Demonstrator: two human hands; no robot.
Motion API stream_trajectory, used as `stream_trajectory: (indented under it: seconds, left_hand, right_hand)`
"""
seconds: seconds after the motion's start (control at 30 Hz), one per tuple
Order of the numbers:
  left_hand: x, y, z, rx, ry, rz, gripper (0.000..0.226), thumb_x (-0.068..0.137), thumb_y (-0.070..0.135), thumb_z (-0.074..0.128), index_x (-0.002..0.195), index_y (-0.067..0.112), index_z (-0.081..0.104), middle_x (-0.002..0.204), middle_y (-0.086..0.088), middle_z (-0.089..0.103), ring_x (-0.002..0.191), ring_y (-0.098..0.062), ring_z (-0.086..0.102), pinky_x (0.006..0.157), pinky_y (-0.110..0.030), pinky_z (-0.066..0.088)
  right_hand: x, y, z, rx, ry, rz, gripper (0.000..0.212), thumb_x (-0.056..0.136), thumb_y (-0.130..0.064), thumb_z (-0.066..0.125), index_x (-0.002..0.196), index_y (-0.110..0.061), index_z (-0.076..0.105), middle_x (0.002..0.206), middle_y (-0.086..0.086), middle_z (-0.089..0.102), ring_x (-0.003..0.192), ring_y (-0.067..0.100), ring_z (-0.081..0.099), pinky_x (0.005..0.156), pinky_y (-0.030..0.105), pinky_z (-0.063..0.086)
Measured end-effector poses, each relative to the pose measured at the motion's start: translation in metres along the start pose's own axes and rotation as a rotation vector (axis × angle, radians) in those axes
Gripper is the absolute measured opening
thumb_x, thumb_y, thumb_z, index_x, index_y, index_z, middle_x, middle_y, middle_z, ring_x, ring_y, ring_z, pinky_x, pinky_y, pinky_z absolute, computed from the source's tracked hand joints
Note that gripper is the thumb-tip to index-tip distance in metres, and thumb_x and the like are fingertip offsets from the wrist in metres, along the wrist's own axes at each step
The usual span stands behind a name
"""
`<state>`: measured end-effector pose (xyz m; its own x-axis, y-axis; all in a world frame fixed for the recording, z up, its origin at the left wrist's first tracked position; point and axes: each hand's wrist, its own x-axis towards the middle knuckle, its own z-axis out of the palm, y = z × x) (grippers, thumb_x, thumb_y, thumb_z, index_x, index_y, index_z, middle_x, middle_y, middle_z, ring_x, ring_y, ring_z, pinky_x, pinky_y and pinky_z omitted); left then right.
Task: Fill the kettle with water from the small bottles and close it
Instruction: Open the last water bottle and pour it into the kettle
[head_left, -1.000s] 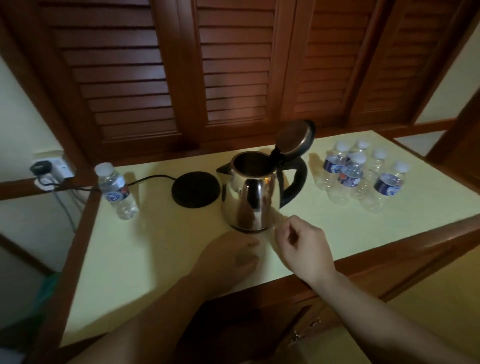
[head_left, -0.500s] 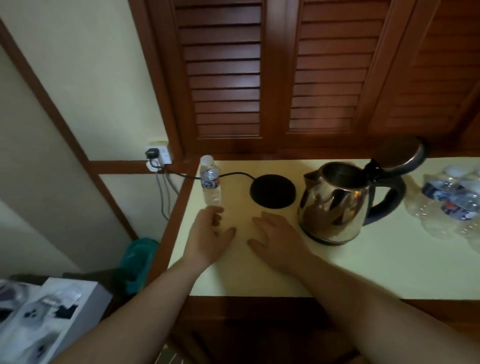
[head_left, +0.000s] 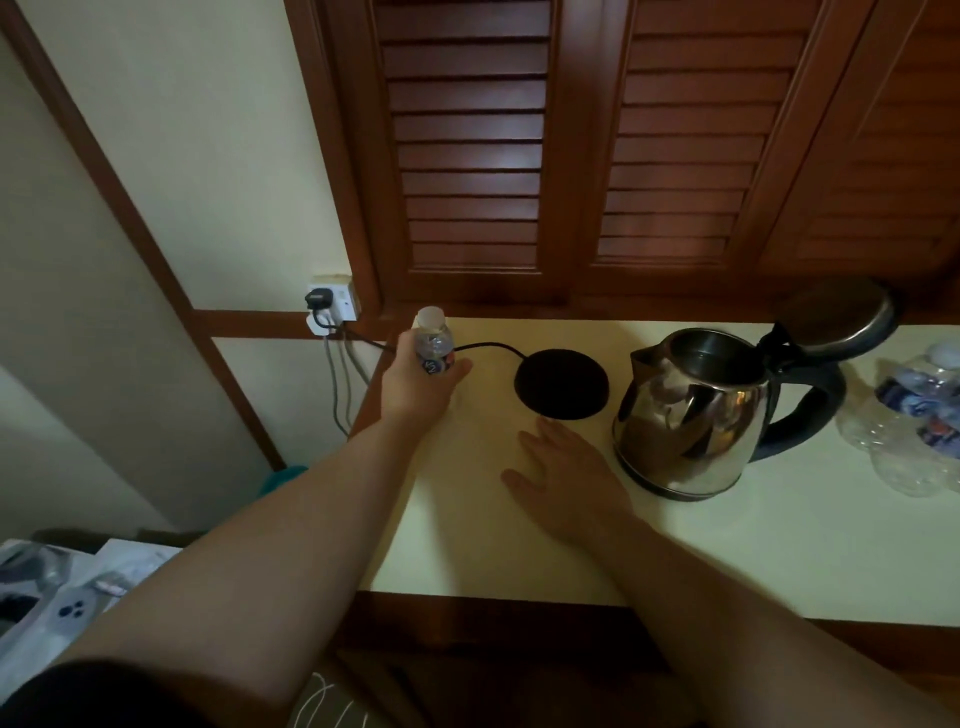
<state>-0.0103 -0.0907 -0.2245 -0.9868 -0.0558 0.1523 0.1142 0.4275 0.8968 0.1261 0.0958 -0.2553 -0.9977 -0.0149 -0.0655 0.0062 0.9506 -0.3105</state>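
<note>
Pale cream desk (head_left: 727, 561) with dark wooden edging, seen from above; the landmark is the polished stainless-steel electric kettle (head_left: 691, 415), standing upright on the desk off its base, its hinged metal lid (head_left: 836, 317) tipped back and open behind the black handle. Just left of the kettle lies the round black power base (head_left: 561, 383), apart from it; a black cord (head_left: 488, 347) runs from this base farther left to a white wall socket (head_left: 335, 301) beyond the desk's corner. Far left of the kettle, past the base, the left hand (head_left: 415, 387) grips a small clear plastic water bottle with a white cap and blue label (head_left: 434, 345), fingers (head_left: 460, 370) and thumb curled round its lower body; the bottle stands upright at the desk's back-left corner, cap on, touching the cord's line. The right hand (head_left: 569, 480) rests flat on the desk in front of the base and just left of the kettle, its fingers straight and spread, holding nothing. Right of the kettle, at the frame's edge, a cluster of further clear small bottles (head_left: 919, 415) appears, blurred. Brown louvred wooden shutters (head_left: 571, 156) rise behind the kettle.
</note>
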Motion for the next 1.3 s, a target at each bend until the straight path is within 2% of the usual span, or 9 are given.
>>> stream_trajectory:
  seconds: [0.13,0.23,0.33,0.47,0.7,0.83,1.1,1.2,1.3]
  left_hand:
    - [-0.027,0.002,-0.001,0.014,-0.032,0.038,0.050,0.080,0.043,0.085,0.120,0.033,0.056,0.105,0.015,0.066,0.096,-0.011,0.065,0.075,-0.027,0.049]
    - [-0.058,-0.004,-0.002,-0.038,-0.105,0.118,0.051,0.079,0.042,0.086,0.120,0.036,0.058,0.104,0.019,0.070,0.096,0.000,0.068,0.079,-0.024,0.054]
    - [-0.084,-0.012,0.002,-0.023,-0.161,0.185,0.056,0.077,0.046,0.087,0.124,0.039,0.057,0.110,0.019,0.072,0.099,0.003,0.068,0.085,-0.025,0.057]
    - [-0.104,-0.012,0.005,-0.043,-0.211,0.182,0.056,0.075,0.039,0.090,0.124,0.035,0.061,0.107,0.021,0.072,0.098,0.007,0.067,0.082,-0.011,0.053]
    - [-0.106,-0.006,0.000,-0.036,-0.271,0.197,0.059,0.076,0.035,0.090,0.125,0.043,0.058,0.110,0.021,0.071,0.099,0.007,0.067,0.082,-0.011,0.053]
    - [-0.104,-0.007,-0.002,-0.024,-0.303,0.198,0.053,0.078,0.037,0.088,0.125,0.035,0.063,0.108,0.022,0.072,0.097,0.005,0.068,0.082,-0.018,0.056]
    - [-0.104,-0.007,-0.002,-0.037,-0.338,0.180,0.051,0.079,0.038,0.087,0.124,0.037,0.062,0.105,0.018,0.074,0.090,0.000,0.071,0.081,-0.030,0.059]
    - [-0.105,-0.007,-0.002,-0.026,-0.339,0.174,0.050,0.080,0.038,0.086,0.123,0.038,0.060,0.104,0.020,0.073,0.092,0.005,0.068,0.080,-0.022,0.057]
    - [-0.105,-0.006,-0.002,-0.018,-0.336,0.166,0.052,0.079,0.039,0.086,0.124,0.040,0.061,0.105,0.022,0.072,0.091,0.006,0.068,0.080,-0.023,0.057]
  right_hand:
    - [0.001,0.005,0.003,0.082,0.029,-0.011,0.068,0.105,-0.061,0.040,0.163,-0.026,0.031,0.174,-0.003,0.016,0.160,0.014,0.009,0.126,0.031,0.008]
    - [0.003,0.005,0.004,0.395,0.187,0.032,0.061,0.103,-0.060,0.048,0.154,-0.027,0.045,0.156,-0.003,0.048,0.144,0.016,0.041,0.119,0.035,0.034]
    - [0.009,-0.006,-0.023,0.601,0.432,-0.041,0.052,0.100,-0.058,0.053,0.140,-0.025,0.058,0.115,-0.006,0.066,0.103,0.005,0.061,0.089,0.031,0.053]
    - [0.015,-0.033,-0.090,0.567,0.438,-0.254,0.043,0.093,-0.060,0.064,0.111,-0.022,0.071,0.080,-0.002,0.062,0.071,0.012,0.058,0.063,0.027,0.047]
    - [0.026,-0.054,-0.137,0.174,0.050,-0.374,0.040,0.087,-0.053,0.079,0.090,-0.014,0.071,0.081,0.001,0.065,0.073,0.016,0.061,0.061,0.034,0.049]
    - [0.032,-0.060,-0.149,-0.027,-0.068,-0.463,0.028,0.092,-0.043,0.076,0.099,-0.017,0.070,0.091,-0.004,0.065,0.080,0.012,0.060,0.070,0.037,0.055]
    - [0.035,-0.061,-0.168,-0.092,-0.198,-0.546,0.023,0.097,-0.029,0.072,0.119,-0.027,0.071,0.099,-0.022,0.052,0.086,-0.009,0.054,0.067,0.009,0.037]
    - [0.035,-0.065,-0.169,-0.118,-0.186,-0.486,0.044,0.090,-0.048,0.076,0.126,-0.023,0.066,0.102,-0.015,0.058,0.087,0.003,0.058,0.068,0.019,0.042]
    - [0.037,-0.070,-0.164,-0.229,-0.125,-0.420,0.053,0.090,-0.056,0.072,0.104,-0.005,0.072,0.096,0.015,0.070,0.080,0.034,0.064,0.061,0.033,0.042]
